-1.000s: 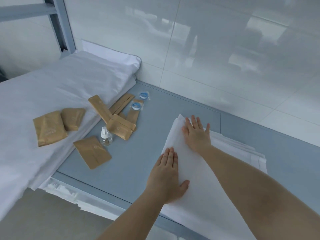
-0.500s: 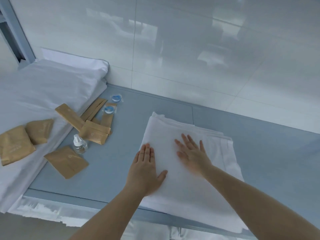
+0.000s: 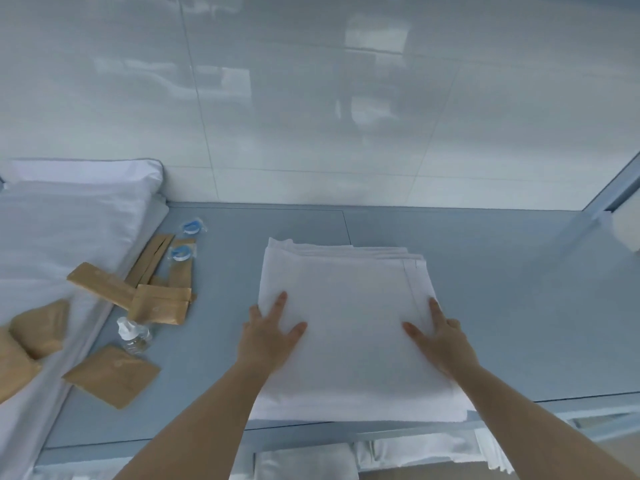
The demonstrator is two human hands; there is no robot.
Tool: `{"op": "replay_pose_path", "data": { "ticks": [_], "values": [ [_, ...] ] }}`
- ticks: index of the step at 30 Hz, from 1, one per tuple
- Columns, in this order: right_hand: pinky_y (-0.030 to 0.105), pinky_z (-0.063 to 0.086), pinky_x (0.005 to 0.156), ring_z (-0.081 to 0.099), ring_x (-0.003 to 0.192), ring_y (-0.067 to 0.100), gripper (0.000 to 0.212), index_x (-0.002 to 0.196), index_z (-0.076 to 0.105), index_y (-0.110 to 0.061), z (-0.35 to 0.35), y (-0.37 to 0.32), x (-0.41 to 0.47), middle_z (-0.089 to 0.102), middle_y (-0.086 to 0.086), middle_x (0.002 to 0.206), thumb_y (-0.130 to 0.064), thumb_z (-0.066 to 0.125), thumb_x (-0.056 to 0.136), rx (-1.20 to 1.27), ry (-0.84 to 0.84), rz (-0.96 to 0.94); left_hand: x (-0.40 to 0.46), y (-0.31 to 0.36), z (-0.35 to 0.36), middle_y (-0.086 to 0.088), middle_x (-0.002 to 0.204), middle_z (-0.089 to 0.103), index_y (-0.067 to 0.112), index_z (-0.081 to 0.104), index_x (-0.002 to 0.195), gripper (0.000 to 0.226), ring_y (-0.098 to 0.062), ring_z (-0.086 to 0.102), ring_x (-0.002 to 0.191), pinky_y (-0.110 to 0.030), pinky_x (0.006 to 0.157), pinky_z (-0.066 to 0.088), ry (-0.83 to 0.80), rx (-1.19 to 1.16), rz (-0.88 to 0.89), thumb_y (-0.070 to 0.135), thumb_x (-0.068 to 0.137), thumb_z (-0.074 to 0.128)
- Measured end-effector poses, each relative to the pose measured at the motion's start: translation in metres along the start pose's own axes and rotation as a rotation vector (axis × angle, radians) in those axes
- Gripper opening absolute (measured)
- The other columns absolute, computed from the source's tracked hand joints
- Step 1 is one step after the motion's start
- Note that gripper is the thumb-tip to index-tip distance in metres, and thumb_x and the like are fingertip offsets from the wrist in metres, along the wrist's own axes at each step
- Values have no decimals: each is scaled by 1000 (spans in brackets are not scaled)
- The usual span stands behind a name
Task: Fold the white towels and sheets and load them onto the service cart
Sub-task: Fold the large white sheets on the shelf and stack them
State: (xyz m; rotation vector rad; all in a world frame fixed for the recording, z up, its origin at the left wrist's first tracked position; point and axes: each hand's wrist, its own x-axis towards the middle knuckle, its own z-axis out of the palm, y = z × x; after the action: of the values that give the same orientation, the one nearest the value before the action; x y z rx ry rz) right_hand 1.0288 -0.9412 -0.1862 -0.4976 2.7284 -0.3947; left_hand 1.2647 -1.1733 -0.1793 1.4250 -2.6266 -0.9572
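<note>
From the head camera, a folded white sheet (image 3: 349,327) lies flat on the grey-blue top shelf (image 3: 502,306) of the cart, its near edge reaching the shelf's front lip. The left hand (image 3: 268,336) rests on the sheet's left side with fingers straight and the thumb spread out over the cloth; the outer fingers drop over the sheet's left edge, and whether they tuck under it cannot be told. The right hand (image 3: 438,337) lies the same way on the right side, forefinger and thumb apart on the cloth, the other fingers at the right edge. To the left on the same shelf sits a larger stack of white linen (image 3: 65,237), with brown paper packets (image 3: 110,374), a small clear bottle (image 3: 133,336) and two little blue-and-clear wrapped items (image 3: 180,252) lying on and beside it. Below the front lip, more folded white cloth (image 3: 415,448) shows on a lower shelf. This sheet looks folded and already loaded, so the hands seem to be squaring or settling it. How many pieces are left to fold cannot be seen from here.
</note>
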Motion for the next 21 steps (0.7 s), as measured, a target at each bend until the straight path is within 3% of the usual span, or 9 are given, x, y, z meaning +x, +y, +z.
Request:
{"op": "replay_pose_path", "data": {
  "ticks": [5, 10, 17, 21],
  "values": [
    [44, 43, 97, 53, 114, 37, 93, 147, -7, -49, -1, 1, -6, 47, 17, 127, -87, 35, 72, -8, -31, 24, -3, 1, 2, -11, 136, 31, 55, 3, 147, 73, -37, 44, 120, -43, 100, 41, -10, 32, -42, 71, 86, 41],
    [42, 47, 89, 59, 104, 35, 92, 147, -7, -49, 1, 11, -20, 57, 15, 116, -87, 33, 73, 16, -48, 12, -17, -3, 11, -14, 132, 35, 55, 3, 147, 73, -38, 46, 118, -42, 103, 39, 15, 56, -48, 72, 86, 40],
    [40, 49, 81, 59, 99, 33, 90, 148, -4, -47, 4, 39, -52, 57, 10, 101, -84, 36, 76, 75, -58, -30, -58, -8, 23, -15, 129, 36, 57, 4, 146, 73, -41, 46, 117, -44, 101, 38, 19, 65, -80, 73, 84, 41],
    [43, 50, 84, 58, 101, 33, 90, 147, -6, -50, 8, 54, -68, 57, 11, 110, -85, 36, 75, 99, -84, -42, -83, -11, 26, -17, 132, 34, 57, 5, 146, 74, -44, 44, 120, -45, 107, 34, -13, 33, -105, 70, 85, 46]
  ]
}}
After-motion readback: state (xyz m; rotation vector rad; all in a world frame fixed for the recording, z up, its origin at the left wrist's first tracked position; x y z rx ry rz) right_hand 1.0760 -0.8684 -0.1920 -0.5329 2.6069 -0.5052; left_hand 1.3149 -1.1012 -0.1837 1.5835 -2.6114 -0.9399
